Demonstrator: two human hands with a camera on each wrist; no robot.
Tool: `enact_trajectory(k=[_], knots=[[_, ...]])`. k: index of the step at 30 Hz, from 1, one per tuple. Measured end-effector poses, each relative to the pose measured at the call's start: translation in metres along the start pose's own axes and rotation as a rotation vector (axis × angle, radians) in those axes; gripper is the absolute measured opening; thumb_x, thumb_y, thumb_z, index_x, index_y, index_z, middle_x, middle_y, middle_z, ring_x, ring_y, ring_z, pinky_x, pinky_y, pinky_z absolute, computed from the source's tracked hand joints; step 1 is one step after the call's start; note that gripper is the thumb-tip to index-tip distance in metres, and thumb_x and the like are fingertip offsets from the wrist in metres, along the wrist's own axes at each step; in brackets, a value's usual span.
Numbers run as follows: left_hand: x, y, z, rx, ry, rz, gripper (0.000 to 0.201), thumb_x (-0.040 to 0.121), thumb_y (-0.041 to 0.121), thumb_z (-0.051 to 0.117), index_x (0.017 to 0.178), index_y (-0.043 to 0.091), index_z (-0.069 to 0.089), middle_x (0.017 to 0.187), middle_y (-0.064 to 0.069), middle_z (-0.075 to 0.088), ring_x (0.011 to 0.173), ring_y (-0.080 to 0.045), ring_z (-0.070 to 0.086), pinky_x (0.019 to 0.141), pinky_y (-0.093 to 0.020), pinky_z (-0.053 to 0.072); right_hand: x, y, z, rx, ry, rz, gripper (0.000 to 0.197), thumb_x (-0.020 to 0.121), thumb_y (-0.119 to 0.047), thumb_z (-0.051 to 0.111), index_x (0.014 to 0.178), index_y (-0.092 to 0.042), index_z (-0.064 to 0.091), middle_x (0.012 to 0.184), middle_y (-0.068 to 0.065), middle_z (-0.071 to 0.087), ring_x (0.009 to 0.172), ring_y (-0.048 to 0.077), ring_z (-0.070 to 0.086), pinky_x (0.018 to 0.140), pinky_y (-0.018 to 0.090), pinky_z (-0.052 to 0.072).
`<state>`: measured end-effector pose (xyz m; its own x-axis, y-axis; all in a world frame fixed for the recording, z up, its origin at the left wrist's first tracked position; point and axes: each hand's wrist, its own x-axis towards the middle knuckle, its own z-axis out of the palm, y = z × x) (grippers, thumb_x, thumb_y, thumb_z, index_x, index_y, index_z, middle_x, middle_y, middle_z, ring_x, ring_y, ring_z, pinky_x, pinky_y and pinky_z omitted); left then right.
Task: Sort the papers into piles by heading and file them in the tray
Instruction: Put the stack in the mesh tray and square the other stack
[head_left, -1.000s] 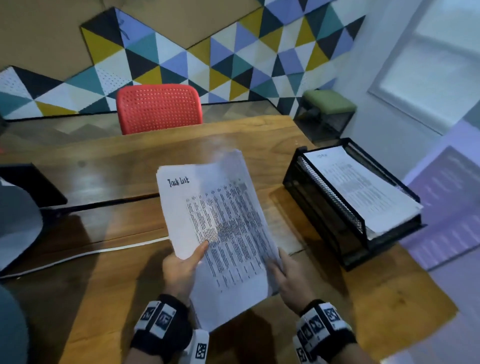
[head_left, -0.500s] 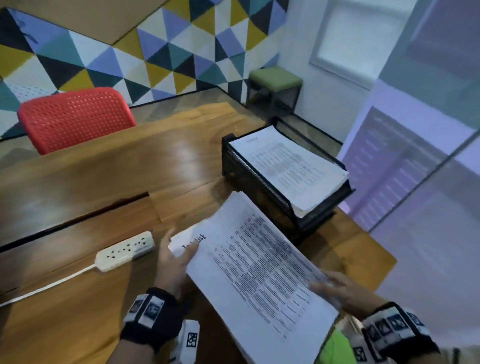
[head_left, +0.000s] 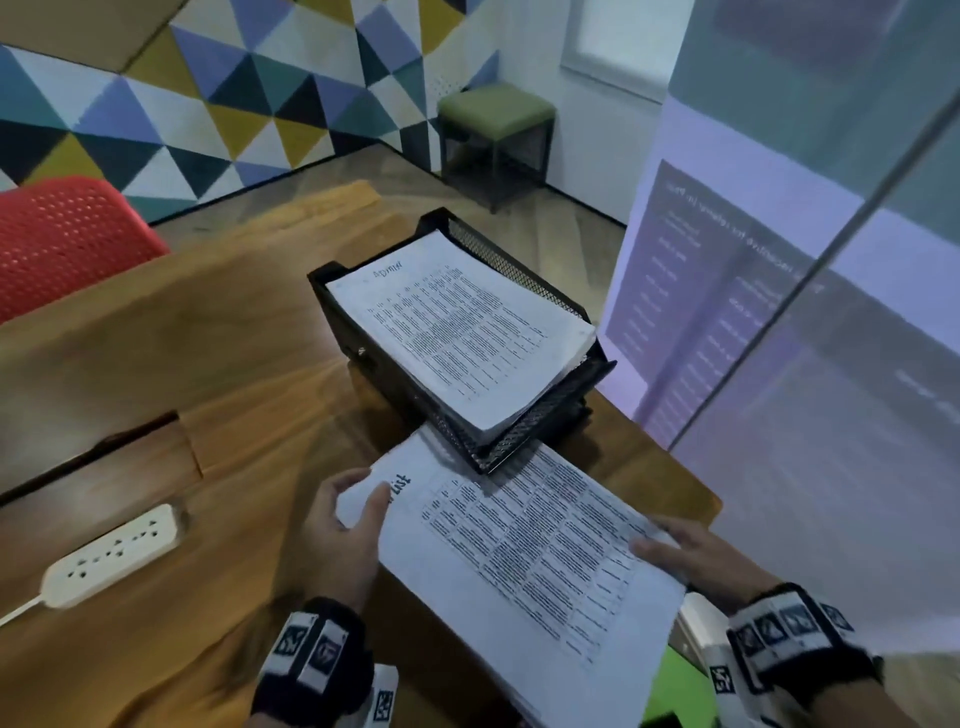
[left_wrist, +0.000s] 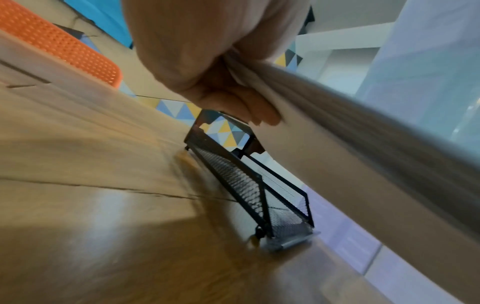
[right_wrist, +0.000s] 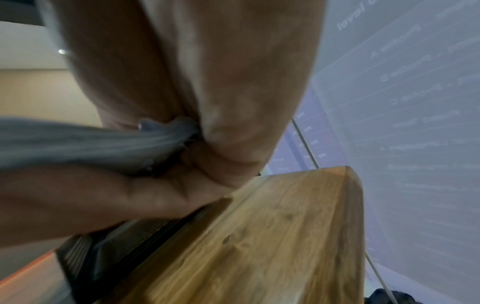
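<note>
Held stack's (head_left: 524, 561) far edge behind the tray (head_left: 519, 431); heading partly thumb-covered.

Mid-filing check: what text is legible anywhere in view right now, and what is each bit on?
"List": handwritten heading on the held stack; the word before it is hidden by the left hand.
Handwritten heading on the papers in the tray: too blurred to read.
"level": mirrored lettering on the glass wall; its other lines are too blurred.
Printed tables on both stacks: too small.
Wrist markers: patterns, no words.

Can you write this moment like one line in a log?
left hand: grips stack | right hand: grips stack | stack: at tray lower slot | top: full
</note>
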<state>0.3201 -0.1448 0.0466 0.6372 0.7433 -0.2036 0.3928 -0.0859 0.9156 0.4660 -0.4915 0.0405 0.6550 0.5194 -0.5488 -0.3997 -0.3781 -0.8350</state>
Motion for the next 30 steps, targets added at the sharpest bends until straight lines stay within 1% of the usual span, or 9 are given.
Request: enact_trajectory(k=[5,8,11,13,16,20,23,26,30], knots=[[0.016,0.002,0.043,0.088,-0.129,0.071,0.045,0.094,0.030,0.065,0.137,0.024,0.054,0.134,0.000,0.059,0.118,-0.019,0.057,0.089,-0.028,0.046,0.010,0.011,-0.033,0.001,0.062,0.078,0.048,0.080,-0.034,0.075,0.119,-0.008,0.065,0.106,0.016,0.074,0.091,0.033,0.072,0.068,0.039,0.057],[0.027,-0.002,0.063,0.077,-0.276,-0.052,0.062,0.095,0.025,0.065,0.149,0.024,0.035,0.122,-0.001,0.059,0.090,-0.015,0.066,0.065,-0.022,0.050,0.014,0.012,-0.044,-0.022,0.130,0.112,0.057,0.066,-0.040,0.076,0.112,-0.007,0.068,0.095,0.013,0.076,0.076,0.024,0.072,0.052,0.027,0.052],[0.036,-0.006,0.078,-0.040,-0.362,-0.296,0.069,0.091,0.024,0.071,0.145,0.011,0.030,0.110,-0.013,0.066,0.065,-0.023,0.072,0.046,-0.029,0.050,0.026,0.013,-0.054,0.029,0.239,0.110,0.022,0.086,-0.019,0.072,0.104,-0.007,0.068,0.078,0.005,0.075,0.058,0.012,0.068,0.045,0.020,0.047],[0.033,-0.009,0.087,0.024,-0.503,-0.385,0.052,0.093,0.021,0.068,0.132,-0.003,0.043,0.102,-0.016,0.069,0.055,-0.020,0.070,0.040,-0.025,0.047,0.037,0.013,-0.060,0.057,0.311,0.098,0.014,0.090,-0.015,0.066,0.102,-0.010,0.069,0.083,0.007,0.075,0.062,0.013,0.068,0.054,0.023,0.050],[0.021,-0.010,0.099,0.124,-0.662,-0.379,0.042,0.094,0.029,0.065,0.122,-0.001,0.055,0.105,-0.016,0.072,0.055,-0.017,0.069,0.040,-0.020,0.044,0.052,0.007,-0.060,0.073,0.495,0.019,0.017,0.090,-0.026,0.067,0.102,-0.014,0.070,0.101,0.012,0.073,0.088,0.025,0.069,0.075,0.034,0.052],[0.029,-0.015,0.113,0.074,-0.452,-0.368,0.034,0.094,0.022,0.066,0.117,-0.002,0.060,0.099,-0.018,0.073,0.064,-0.026,0.069,0.051,-0.029,0.055,0.071,0.023,-0.046,0.190,0.614,0.099,0.047,0.075,-0.045,0.078,0.103,-0.010,0.068,0.104,0.014,0.070,0.096,0.032,0.066,0.091,0.049,0.052],[0.041,-0.012,0.116,0.176,-0.307,-0.336,0.017,0.096,0.017,0.063,0.107,0.004,0.066,0.086,-0.012,0.075,0.071,-0.031,0.073,0.066,-0.043,0.061,0.075,0.038,-0.029,0.327,0.520,0.267,0.020,0.088,-0.017,0.070,0.097,0.000,0.064,0.112,0.025,0.066,0.093,0.035,0.065,0.085,0.048,0.055],[0.048,-0.002,0.111,0.342,-0.222,-0.253,0.025,0.095,0.024,0.064,0.112,0.005,0.067,0.093,-0.010,0.075,0.080,-0.029,0.073,0.068,-0.037,0.058,0.074,0.044,-0.018,0.220,0.507,0.366,0.015,0.095,-0.009,0.056,0.094,0.006,0.058,0.106,0.025,0.063,0.094,0.037,0.062,0.064,0.041,0.060],[0.049,0.009,0.107,0.602,-0.227,-0.118,0.038,0.093,0.032,0.066,0.122,0.008,0.061,0.116,-0.014,0.071,0.105,-0.034,0.067,0.070,-0.028,0.042,0.079,0.032,-0.007,0.052,0.511,0.298,0.027,0.095,-0.014,0.055,0.098,0.013,0.056,0.100,0.032,0.062,0.085,0.038,0.066,0.067,0.048,0.061]])
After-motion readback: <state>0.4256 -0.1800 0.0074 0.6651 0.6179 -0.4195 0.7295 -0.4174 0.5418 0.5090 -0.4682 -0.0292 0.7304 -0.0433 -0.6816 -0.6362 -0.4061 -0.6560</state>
